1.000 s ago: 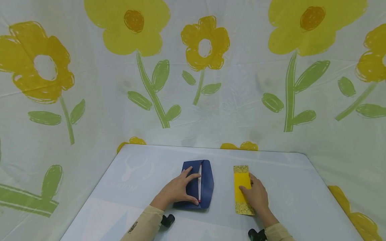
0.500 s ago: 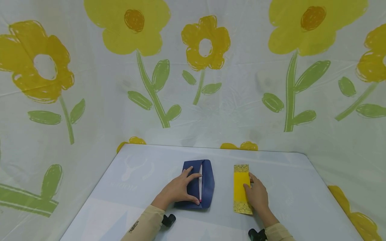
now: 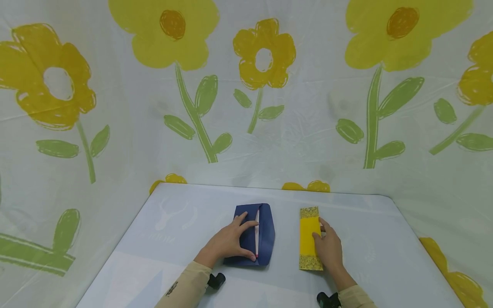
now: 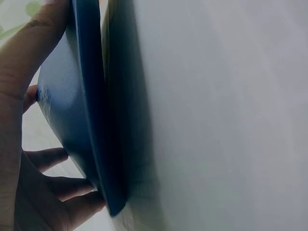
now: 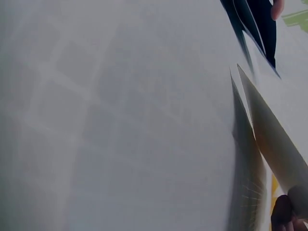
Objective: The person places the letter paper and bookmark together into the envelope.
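Observation:
A navy blue envelope point(image 3: 266, 239) lies on the table with its flap spread to the right. My left hand point(image 3: 227, 244) grips it, thumb near the bottom of the mouth and fingers toward the top. The mouth bows apart, showing a white strip with a pink bit at its lower end. In the left wrist view the envelope point(image 4: 72, 106) curves between thumb and fingers. To the right, my right hand point(image 3: 329, 250) pinches a yellow card point(image 3: 309, 237) with gold speckled bands at both ends. The right wrist view shows the card point(image 5: 272, 134) tilted, near edge-on.
Both things are over a white table point(image 3: 185, 218) with faint printed drawings. Behind it hangs a white curtain point(image 3: 308, 141) printed with yellow flowers. Black wrist devices show at the left sleeve point(image 3: 217, 281) and the right sleeve point(image 3: 327, 300).
The right hand's thumb has slid toward the card's right edge, and the card has shifted slightly away and straightened. The left hand keeps its hold on the envelope, nearly still.

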Tool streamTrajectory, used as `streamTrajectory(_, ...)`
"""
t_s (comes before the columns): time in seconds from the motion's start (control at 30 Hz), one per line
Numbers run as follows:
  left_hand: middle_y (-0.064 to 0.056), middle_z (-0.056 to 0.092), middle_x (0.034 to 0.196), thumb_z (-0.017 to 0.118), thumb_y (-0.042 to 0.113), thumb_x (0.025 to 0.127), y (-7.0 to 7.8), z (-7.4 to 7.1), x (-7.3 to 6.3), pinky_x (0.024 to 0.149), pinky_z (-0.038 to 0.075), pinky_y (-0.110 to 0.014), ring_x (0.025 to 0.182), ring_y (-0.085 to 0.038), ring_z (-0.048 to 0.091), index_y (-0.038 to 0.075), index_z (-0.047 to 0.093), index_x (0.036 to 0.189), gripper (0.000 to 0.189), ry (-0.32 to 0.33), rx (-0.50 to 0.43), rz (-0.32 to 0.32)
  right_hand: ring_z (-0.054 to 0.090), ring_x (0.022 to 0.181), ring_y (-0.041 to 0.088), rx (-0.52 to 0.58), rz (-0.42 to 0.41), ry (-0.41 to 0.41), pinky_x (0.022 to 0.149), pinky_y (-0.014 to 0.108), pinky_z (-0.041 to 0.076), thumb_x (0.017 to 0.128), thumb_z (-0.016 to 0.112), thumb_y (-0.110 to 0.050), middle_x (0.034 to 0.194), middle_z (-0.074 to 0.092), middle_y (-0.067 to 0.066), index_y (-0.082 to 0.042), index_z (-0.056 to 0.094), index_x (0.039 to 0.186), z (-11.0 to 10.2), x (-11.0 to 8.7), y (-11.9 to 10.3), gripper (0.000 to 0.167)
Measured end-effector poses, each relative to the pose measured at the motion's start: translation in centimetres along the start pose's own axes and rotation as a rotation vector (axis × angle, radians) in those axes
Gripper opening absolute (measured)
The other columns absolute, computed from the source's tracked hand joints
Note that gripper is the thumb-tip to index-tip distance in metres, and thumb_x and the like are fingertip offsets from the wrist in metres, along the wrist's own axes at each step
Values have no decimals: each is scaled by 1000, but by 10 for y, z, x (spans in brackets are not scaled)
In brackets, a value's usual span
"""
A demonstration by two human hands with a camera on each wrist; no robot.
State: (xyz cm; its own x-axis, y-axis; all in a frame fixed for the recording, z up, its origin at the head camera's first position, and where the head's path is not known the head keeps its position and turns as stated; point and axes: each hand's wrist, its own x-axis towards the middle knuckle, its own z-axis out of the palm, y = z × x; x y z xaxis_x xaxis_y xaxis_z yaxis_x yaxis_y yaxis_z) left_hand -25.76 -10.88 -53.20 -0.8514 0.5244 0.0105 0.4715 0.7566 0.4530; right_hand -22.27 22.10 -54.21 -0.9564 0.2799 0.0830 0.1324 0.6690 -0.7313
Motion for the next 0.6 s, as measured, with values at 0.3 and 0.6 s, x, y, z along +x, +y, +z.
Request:
streamTrajectory(0.3, -12, 22, 167, 83, 74, 62, 1, 1, 2, 103, 46, -61, 142, -46, 40, 43, 39, 152, 104, 4, 3, 7, 60, 88, 28, 27, -4, 29, 65, 32, 46, 99, 61, -8, 128, 59, 29, 0, 41, 153, -1, 1, 1, 58)
streamTrajectory(0.6, -12, 22, 167, 82, 75, 62, 1, 2, 3, 103, 47, -59, 142, -44, 41, 44, 39, 152, 105, 7, 5, 5, 61, 88, 28, 36, 11, 49, 66, 31, 47, 99, 61, -8, 129, 59, 27, -3, 41, 153, 0, -1, -3, 58)
